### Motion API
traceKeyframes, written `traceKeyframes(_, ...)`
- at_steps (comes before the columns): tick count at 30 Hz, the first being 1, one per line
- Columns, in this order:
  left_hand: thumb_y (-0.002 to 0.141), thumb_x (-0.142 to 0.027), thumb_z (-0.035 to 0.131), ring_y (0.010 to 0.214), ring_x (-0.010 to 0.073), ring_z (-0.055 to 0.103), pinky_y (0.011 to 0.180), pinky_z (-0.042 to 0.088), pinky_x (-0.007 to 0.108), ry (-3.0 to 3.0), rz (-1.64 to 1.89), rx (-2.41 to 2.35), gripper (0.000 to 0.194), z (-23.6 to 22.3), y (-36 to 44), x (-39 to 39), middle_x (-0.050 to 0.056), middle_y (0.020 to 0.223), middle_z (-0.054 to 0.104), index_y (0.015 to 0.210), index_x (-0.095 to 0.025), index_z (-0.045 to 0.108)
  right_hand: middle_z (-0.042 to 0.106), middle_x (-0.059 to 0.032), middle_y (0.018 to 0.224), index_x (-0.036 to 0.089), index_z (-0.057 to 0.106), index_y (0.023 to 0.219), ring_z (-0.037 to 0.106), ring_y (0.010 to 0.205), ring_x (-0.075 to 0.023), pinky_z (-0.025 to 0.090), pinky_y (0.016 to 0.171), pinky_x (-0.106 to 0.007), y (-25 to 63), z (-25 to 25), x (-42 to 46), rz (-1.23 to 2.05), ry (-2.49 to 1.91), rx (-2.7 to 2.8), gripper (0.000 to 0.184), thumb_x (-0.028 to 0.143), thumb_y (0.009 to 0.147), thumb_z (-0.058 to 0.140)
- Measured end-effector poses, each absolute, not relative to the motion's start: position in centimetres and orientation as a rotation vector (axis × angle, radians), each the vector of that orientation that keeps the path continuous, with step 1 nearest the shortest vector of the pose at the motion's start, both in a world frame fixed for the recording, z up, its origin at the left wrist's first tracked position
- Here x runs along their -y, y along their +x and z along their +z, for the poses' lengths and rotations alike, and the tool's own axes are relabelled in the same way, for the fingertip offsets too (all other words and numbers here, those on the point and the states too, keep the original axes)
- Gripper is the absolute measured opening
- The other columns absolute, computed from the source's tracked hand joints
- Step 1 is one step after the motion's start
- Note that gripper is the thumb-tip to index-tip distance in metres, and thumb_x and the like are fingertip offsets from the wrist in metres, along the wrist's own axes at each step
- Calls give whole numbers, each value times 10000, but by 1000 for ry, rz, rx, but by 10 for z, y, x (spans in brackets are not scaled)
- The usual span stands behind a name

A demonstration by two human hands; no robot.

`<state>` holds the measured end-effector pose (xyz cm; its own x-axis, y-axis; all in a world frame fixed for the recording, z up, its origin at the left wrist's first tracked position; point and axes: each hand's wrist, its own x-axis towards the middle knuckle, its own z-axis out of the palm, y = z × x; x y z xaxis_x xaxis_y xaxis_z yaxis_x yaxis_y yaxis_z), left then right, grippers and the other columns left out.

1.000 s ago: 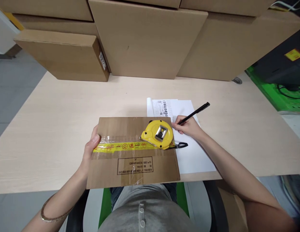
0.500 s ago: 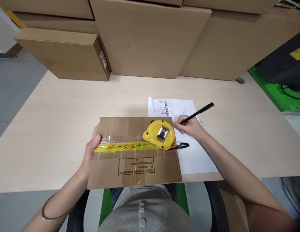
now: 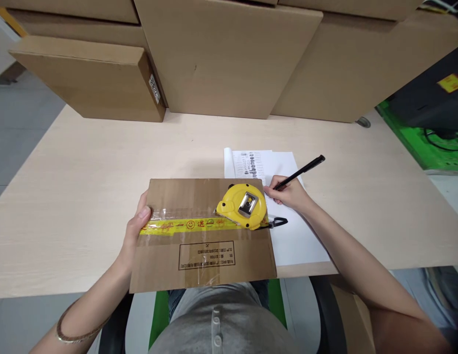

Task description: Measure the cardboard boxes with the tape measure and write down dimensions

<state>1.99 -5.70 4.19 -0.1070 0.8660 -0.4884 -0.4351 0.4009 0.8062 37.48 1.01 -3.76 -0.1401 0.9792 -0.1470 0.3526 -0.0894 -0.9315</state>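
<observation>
My left hand (image 3: 137, 223) grips the left side of a cardboard box (image 3: 155, 268), its thumb on top and its other fingers mostly hidden. Yellow printed tape runs across the box, with a stamped frame of text below it. On the box's upper right lies a yellow tape measure (image 3: 234, 209), its black wrist strap hanging past the edge. Closed around a black pen (image 3: 304, 169), my right hand (image 3: 290, 191) rests on white paper (image 3: 300, 241) just right of the box. The pen's tip is hidden by the fingers. A sheet with writing (image 3: 247, 164) shows behind the box.
Large cardboard boxes (image 3: 225, 59) line the back of the table (image 3: 84, 196). A smaller carton (image 3: 84, 81) stands at the back left. At the right are a dark object with a yellow label (image 3: 428, 91) and a green surface (image 3: 409, 132). Chair arms flank my lap.
The view has shifted slightly, so everything sits a little further left. My hands, the box, the tape measure and the pen keep nearly the same places relative to one another.
</observation>
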Motion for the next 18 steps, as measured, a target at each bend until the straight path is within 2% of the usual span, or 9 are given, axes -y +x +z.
traceKeyframes(11,611,-505,876,1055,405,740,764,630,439,466,1160,-1236,632,42,19,58,62,1084,798,1176,-289,692,520,43,433,236,501,590,436,378,-92,319,396,-247,376,-40,-11,1180,-1503,1549,427,450,786,815)
traceKeyframes(18,588,-486,895,1051,420,741,766,632,449,421,1159,-1226,631,43,20,57,61,987,802,1152,-284,696,521,42,432,241,500,587,430,366,-97,319,386,-253,377,-38,-11,1180,-1507,1560,404,428,780,803)
